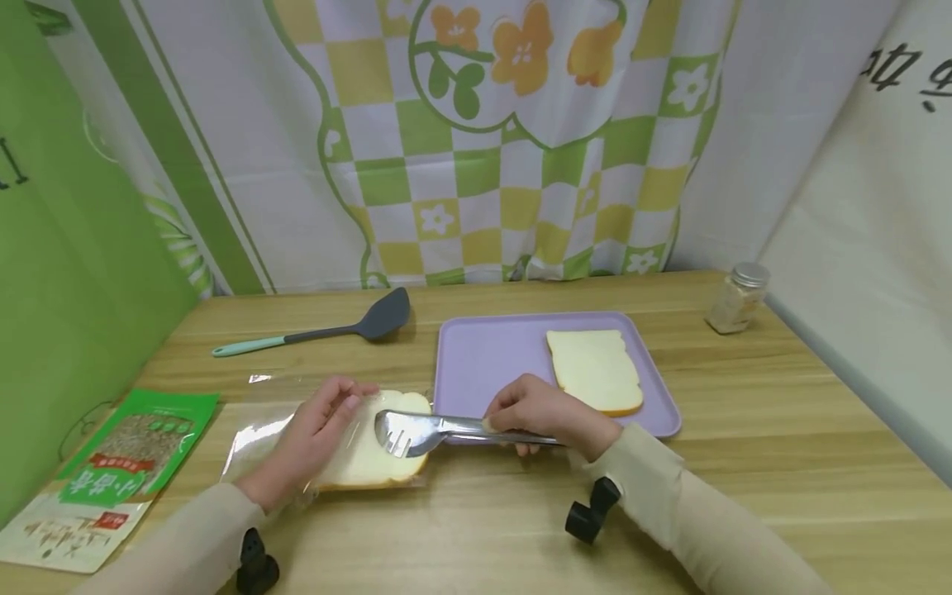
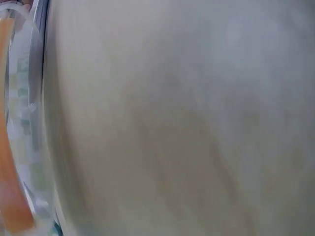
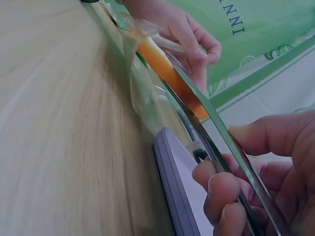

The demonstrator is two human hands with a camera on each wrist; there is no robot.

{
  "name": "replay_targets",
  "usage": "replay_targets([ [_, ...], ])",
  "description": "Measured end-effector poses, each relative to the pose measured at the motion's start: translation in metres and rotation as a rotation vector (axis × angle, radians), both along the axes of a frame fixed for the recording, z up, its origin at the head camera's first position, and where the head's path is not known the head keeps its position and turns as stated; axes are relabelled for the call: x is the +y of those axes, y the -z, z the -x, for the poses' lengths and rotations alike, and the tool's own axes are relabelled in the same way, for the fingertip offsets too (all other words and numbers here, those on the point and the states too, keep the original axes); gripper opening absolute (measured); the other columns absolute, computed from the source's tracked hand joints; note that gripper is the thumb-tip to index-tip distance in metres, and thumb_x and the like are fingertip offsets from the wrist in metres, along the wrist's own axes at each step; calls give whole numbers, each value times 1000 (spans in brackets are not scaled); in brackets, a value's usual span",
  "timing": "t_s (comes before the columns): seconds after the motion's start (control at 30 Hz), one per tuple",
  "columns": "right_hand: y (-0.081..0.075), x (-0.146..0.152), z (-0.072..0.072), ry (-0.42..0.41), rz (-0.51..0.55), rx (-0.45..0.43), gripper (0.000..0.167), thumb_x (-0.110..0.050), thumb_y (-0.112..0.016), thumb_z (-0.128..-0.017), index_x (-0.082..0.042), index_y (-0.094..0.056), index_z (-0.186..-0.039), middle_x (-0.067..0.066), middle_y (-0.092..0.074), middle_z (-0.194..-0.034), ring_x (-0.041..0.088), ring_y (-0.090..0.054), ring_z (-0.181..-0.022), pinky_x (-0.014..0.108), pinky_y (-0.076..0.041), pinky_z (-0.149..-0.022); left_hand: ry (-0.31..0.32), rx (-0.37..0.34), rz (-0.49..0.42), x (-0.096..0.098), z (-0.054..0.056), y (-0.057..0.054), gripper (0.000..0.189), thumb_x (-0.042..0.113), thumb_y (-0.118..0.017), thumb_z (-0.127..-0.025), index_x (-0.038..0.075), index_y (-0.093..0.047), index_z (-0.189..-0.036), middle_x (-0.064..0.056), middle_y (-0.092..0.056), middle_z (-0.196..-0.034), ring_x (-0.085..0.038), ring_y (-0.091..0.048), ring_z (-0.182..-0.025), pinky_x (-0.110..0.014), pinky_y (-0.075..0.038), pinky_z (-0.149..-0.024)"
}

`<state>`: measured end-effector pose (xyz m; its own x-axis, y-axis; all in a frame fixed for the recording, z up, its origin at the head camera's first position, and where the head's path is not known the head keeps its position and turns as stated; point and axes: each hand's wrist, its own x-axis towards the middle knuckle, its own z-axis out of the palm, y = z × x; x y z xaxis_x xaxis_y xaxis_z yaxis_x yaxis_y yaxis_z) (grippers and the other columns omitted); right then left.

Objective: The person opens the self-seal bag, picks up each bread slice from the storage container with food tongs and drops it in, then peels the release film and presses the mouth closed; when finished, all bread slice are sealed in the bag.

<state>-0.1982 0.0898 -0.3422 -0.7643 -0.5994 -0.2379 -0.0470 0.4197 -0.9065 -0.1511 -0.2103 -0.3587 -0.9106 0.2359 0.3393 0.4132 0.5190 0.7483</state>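
A person's right grip (image 1: 539,409) is curled round a pair of metal tongs (image 1: 461,428), thumb on one arm, fingers under the other. The tongs point left from it and straddle a white bread slice (image 1: 364,463), one end on top, one arm beneath; how hard they squeeze, I cannot tell. The slice lies between the two grips, at least partly inside a clear plastic bag (image 1: 253,442). The left grip (image 1: 323,421), fingers bent, seems to pinch the bag's film at the slice's far side.

Just beyond the right grip is a lilac tray (image 1: 479,355); a second slice (image 1: 597,369) rests on it, further right.

Squeezed hard, the tongs' narrow ends could dent or tear the soft bread; held loosely, the slice could slip onto the table (image 1: 483,529). Film caught between the tongs, or let slack by the left grip, could cling and drag the bag along.
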Motion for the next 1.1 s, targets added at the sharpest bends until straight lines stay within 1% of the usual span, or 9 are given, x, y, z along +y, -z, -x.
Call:
replay_targets([
  [0.2,1,-15,-1,26,-92,66,13,-11,-60,-84,-1,-70,-85,4,-55,-53,10,-48,-38,21,-39,-38,9,19,25,1,-1,1,14,12,-40,-100,2,-48,-96,-7,-64,-114,-20,-54,-112,-18,-41,-91],
  [0.27,0,-19,-2,44,-138,84,12,-10,-61,-83,-2,-70,-83,3,-53,-52,10,-47,-38,21,-39,-37,-14,23,45,-1,-2,-1,15,13,-40,-100,2,-49,-96,-5,-65,-113,-20,-54,-113,-22,-43,-90],
  [0.33,-1,-21,-3,56,-173,90,11,-9,-61,-83,-2,-70,-83,2,-52,-51,10,-47,-38,21,-39,-37,-37,19,53,-3,-2,-5,15,13,-41,-100,2,-50,-96,-6,-64,-114,-23,-53,-114,-32,-43,-92],
  [0.5,-6,-18,-4,68,-179,73,11,-9,-61,-83,-3,-70,-85,3,-53,-52,10,-47,-38,21,-39,-37,-95,24,66,-8,-2,-13,14,13,-44,-98,2,-52,-94,-10,-64,-113,-29,-51,-117,-50,-41,-93],
  [0.63,-5,-7,-2,83,-105,-1,15,-10,-60,-84,0,-69,-90,5,-55,-56,10,-48,-39,21,-39,-38,-117,33,87,-10,0,-8,13,12,-46,-98,3,-53,-92,-9,-64,-111,-28,-53,-114,-47,-44,-90],
  [0.7,-4,-3,-2,94,-59,-48,17,-9,-58,-85,2,-67,-93,5,-56,-57,10,-47,-39,21,-39,-38,-118,24,82,-10,-1,-5,12,11,-46,-97,3,-53,-92,-9,-65,-109,-27,-53,-113,-47,-43,-92],
  [0.8,-2,-2,-2,101,-15,-86,18,-9,-57,-85,4,-66,-94,6,-57,-57,9,-47,-38,21,-38,-38,-107,16,67,-9,-1,-1,11,11,-45,-98,4,-53,-93,-8,-65,-108,-24,-54,-112,-35,-43,-95],
  [0.93,-1,-6,-4,85,-29,-50,16,-10,-58,-86,3,-67,-92,7,-57,-57,9,-47,-39,20,-38,-37,-80,55,49,-4,-1,-2,10,9,-46,-97,4,-53,-92,-7,-66,-106,-16,-55,-109,-15,-40,-90],
  [1.1,-2,-10,-6,83,-55,-12,15,-10,-59,-85,1,-68,-90,9,-58,-59,10,-47,-39,21,-38,-37,-88,54,56,-2,0,-3,11,10,-46,-97,3,-53,-93,-9,-66,-106,-18,-56,-106,-11,-39,-86],
])
